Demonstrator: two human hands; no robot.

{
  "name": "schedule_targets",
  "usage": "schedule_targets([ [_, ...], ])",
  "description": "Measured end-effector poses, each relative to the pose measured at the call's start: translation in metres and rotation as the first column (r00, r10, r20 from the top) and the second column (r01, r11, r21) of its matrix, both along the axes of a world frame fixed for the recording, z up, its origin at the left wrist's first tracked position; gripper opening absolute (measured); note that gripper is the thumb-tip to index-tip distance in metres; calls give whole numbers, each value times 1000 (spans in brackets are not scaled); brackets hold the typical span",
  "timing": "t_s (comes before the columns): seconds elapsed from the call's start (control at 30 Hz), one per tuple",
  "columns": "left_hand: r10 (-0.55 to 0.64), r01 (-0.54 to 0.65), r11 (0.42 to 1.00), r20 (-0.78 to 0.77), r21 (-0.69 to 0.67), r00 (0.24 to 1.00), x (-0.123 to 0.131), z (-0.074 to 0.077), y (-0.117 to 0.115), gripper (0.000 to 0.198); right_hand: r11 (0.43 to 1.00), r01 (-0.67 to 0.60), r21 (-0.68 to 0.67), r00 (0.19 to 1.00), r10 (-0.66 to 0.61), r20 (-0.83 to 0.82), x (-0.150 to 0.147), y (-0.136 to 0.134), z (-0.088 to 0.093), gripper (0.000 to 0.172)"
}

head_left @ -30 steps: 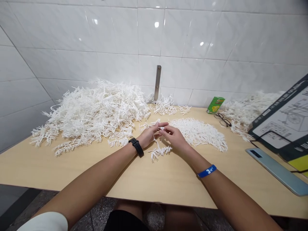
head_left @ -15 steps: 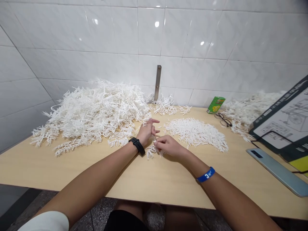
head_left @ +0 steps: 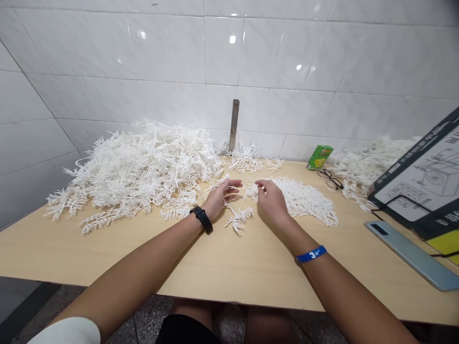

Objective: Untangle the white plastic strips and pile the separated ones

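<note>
My left hand (head_left: 220, 196), with a black band on the wrist, pinches the stem of a white plastic branched piece (head_left: 239, 219) that hangs down to the wooden table (head_left: 229, 267). My right hand (head_left: 271, 201), with a blue wristband, hovers at the near edge of a flat heap of small white plastic bits (head_left: 299, 199), its fingertips curled together; I cannot make out whether anything is in them. A large pile of white branched pieces (head_left: 143, 167) lies at the left, just beyond my left hand.
A smaller cluster of white pieces (head_left: 251, 161) lies by a metal bracket (head_left: 234, 124) on the tiled wall. At the right are a green carton (head_left: 319, 157), glasses (head_left: 330, 179), another white heap (head_left: 373, 162), a phone (head_left: 412, 255) and a printed board (head_left: 423, 184).
My right hand went from beside the left hand toward me, then out to the right, to the flat heap. The branched piece stays hanging from my left hand.
</note>
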State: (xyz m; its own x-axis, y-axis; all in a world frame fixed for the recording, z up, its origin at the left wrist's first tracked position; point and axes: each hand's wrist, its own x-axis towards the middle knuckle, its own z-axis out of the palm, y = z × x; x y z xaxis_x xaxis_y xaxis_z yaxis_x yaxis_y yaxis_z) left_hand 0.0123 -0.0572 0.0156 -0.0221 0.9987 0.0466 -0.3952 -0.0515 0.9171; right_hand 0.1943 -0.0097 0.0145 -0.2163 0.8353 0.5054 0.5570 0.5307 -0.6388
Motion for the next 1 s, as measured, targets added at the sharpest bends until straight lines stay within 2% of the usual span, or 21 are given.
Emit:
schedule_targets([
  [0.07,43,-43,999,11,19,999,0,0,1,35,986,-137,-99,987,127,-101,-8,-6,-1,27],
  [0.1,67,-68,997,25,25,997,-1,0,2,34,955,-233,-185,964,202,-173,-12,-9,-3,25],
  [0.17,104,-105,994,53,16,993,-3,1,4,34,829,-432,-356,886,316,-340,-21,-12,-9,22],
  [0.23,110,-109,994,72,-19,991,-7,2,6,35,713,-542,-445,826,353,-441,-26,-12,-15,22],
  [0.27,91,-88,995,76,-37,993,-9,3,6,36,692,-558,-457,814,350,-464,-28,-10,-18,22],
  [0.3,60,-56,997,82,-53,995,-11,5,6,36,697,-557,-452,811,338,-477,-28,-9,-19,22],
  [0.43,-90,101,992,130,-79,987,-19,13,5,35,802,-485,-348,810,262,-524,-24,-3,-19,20],
  [0.5,-127,140,986,150,-85,981,-21,15,4,36,801,-490,-345,796,249,-552,-23,-4,-17,18],
  [0.57,-172,188,978,153,-96,973,-21,16,3,37,750,-536,-387,771,250,-585,-24,-8,-14,17],
  [0.7,-268,282,953,125,-110,955,-20,16,2,37,542,-655,-526,727,261,-635,-29,-15,-14,15],
  [0.73,-276,288,951,113,-110,954,-20,15,2,38,516,-658,-549,730,259,-632,-29,-14,-15,13],
  [0.77,-278,288,951,101,-111,955,-20,14,3,38,533,-636,-558,748,249,-615,-29,-12,-16,11],
  [0.8,-278,286,951,86,-113,957,-19,12,3,39,593,-584,-554,783,233,-577,-27,-9,-17,10],
  [0.9,-290,290,948,21,-129,957,-19,6,5,41,854,-294,-428,914,122,-386,-19,1,-20,16],
  [0.93,-299,296,945,-8,-137,954,-18,5,6,41,906,-214,-365,937,84,-340,-17,3,-20,19],
  [1.0,-326,314,938,-63,-150,943,-17,3,5,43,935,-195,-296,926,75,-371,-16,4,-20,21],
])
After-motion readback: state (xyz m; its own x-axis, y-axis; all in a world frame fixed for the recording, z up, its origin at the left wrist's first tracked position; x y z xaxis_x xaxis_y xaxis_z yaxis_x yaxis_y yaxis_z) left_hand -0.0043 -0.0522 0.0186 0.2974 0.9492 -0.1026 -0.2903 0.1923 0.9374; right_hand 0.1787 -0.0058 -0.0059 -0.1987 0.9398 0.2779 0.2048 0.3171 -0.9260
